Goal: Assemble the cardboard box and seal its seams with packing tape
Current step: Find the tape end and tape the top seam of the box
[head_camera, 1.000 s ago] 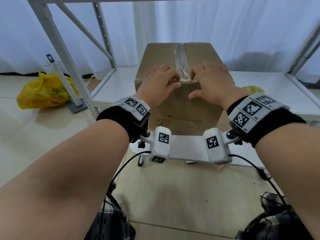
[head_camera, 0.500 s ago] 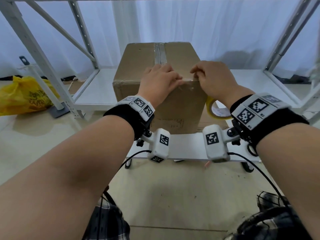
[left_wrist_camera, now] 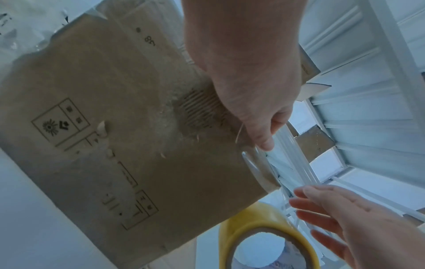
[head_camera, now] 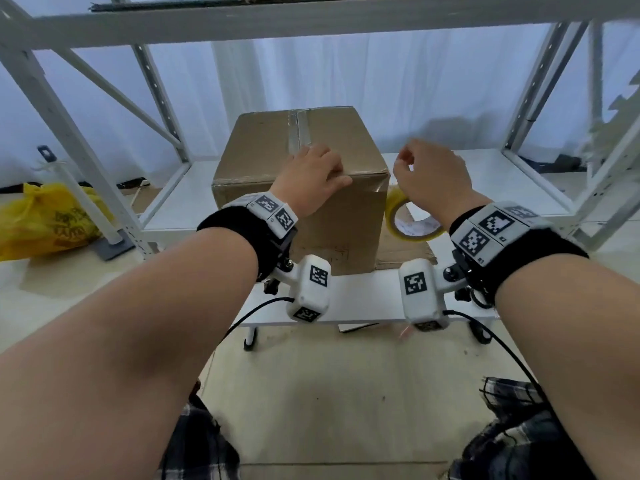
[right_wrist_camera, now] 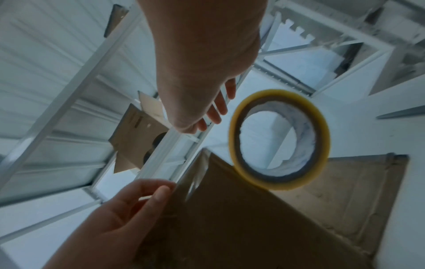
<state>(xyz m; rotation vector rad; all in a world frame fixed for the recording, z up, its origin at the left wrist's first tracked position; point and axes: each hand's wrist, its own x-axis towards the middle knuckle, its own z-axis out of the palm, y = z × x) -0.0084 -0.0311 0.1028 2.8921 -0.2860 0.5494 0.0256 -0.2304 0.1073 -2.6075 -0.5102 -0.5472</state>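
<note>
Since half a second ago, right hand (head_camera: 434,178) has come off the near top edge of the closed brown cardboard box (head_camera: 301,188) and now hangs in the air just right of the box's near right corner, touching nothing. Its fingers are loosely curled and slightly apart in the head view; the left wrist view shows them relaxed, nearly straight, holding nothing. Left hand (head_camera: 310,183) stays on the box, palm over the near top edge, fingers lying fairly flat on the top panel beside the clear tape strip (head_camera: 297,133) that runs along the centre seam. In the left wrist view its thumb (left_wrist_camera: 262,136) points down the front face toward the right corner, where a glossy patch of clear tape wraps the edge. Whether the fingertips press hard cannot be told.

Box stands upright on the white shelf board (head_camera: 346,299) of a white metal rack (head_camera: 69,126), flaps shut. A yellow-rimmed roll of packing tape (head_camera: 410,220) stands on edge just right of the box, partly behind the right wrist, resting on a flat piece of brown cardboard (head_camera: 401,252).

A yellow plastic bag (head_camera: 52,220) lies on the floor, well to the left.
</note>
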